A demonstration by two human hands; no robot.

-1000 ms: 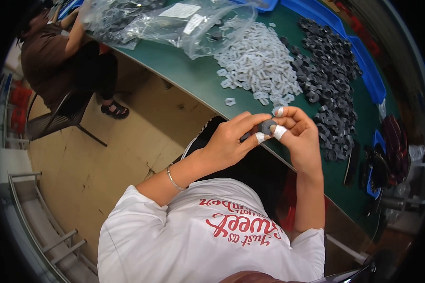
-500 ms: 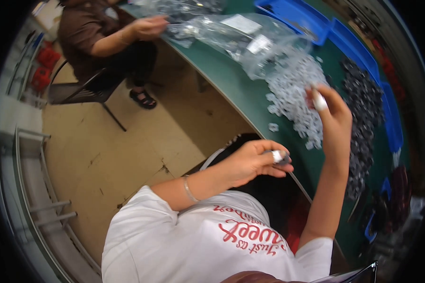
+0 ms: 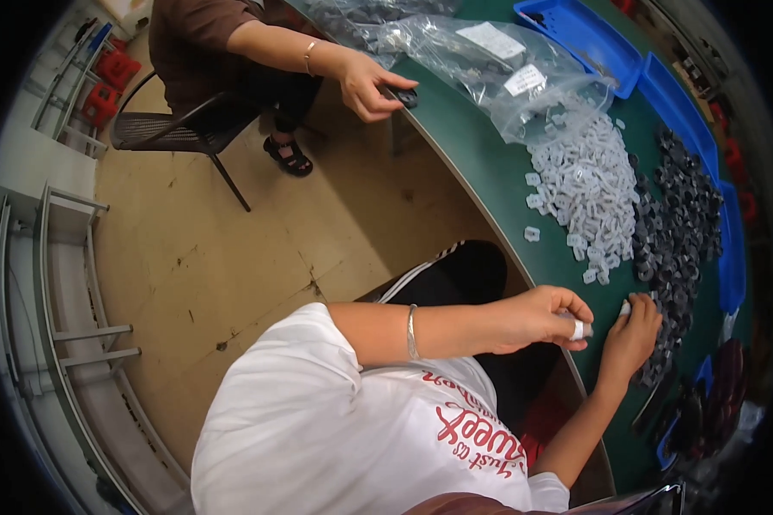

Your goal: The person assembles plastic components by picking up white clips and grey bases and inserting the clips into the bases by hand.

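Observation:
My left hand (image 3: 537, 321) is over the table's near edge, its thumb and fingers pinched on a small dark-grey part (image 3: 587, 330) that the fingers mostly hide. White tape wraps one of its fingertips. Beside it, my right hand (image 3: 634, 340) reaches to the near edge of a heap of small black plastic parts (image 3: 683, 232); its fingers are bent together, and I cannot make out what is between them. A white covering shows on its thumb. Left of the black heap lies a pile of small translucent white plastic pieces (image 3: 582, 180).
Clear plastic bags (image 3: 455, 60) with white labels lie beyond the white pile on the green table (image 3: 489, 163). Blue trays (image 3: 678, 112) line the far side. Across the corner, a co-worker's hand (image 3: 369, 86) holds a small black part. A dark chair (image 3: 167, 129) stands at left.
My right hand has come down from above the white pile to the black heap. My left hand has shifted right, toward it. The co-worker's hand has moved right, now with a black part.

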